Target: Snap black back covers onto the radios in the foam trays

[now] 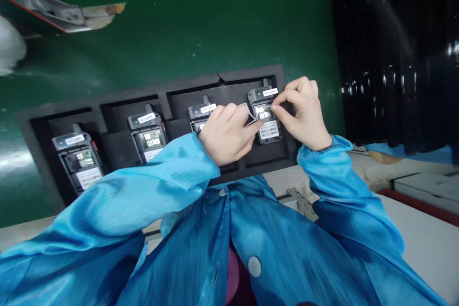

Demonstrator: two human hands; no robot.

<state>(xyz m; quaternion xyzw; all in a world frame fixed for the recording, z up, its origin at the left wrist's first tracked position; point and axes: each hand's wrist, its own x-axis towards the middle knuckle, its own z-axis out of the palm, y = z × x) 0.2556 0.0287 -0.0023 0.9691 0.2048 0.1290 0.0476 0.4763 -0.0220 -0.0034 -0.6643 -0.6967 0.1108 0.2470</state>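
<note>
Both hands are at the rightmost handheld device, which has a stubby antenna, an exposed compartment and a white barcode label. My left hand is closed, its fingertips at the compartment's left side. A thin, pale-edged piece sticks out of that hand; its kind is unclear. From the right, my right hand pinches thumb and forefinger together at the compartment's upper right edge. Whatever lies between those fingertips is too small to make out. My left hand partly covers a second device.
A black foam tray holds the devices in a row, with another device and a far-left device. Beneath is a green tabletop. Stacked black trays stand at right. A metal fixture is at upper left.
</note>
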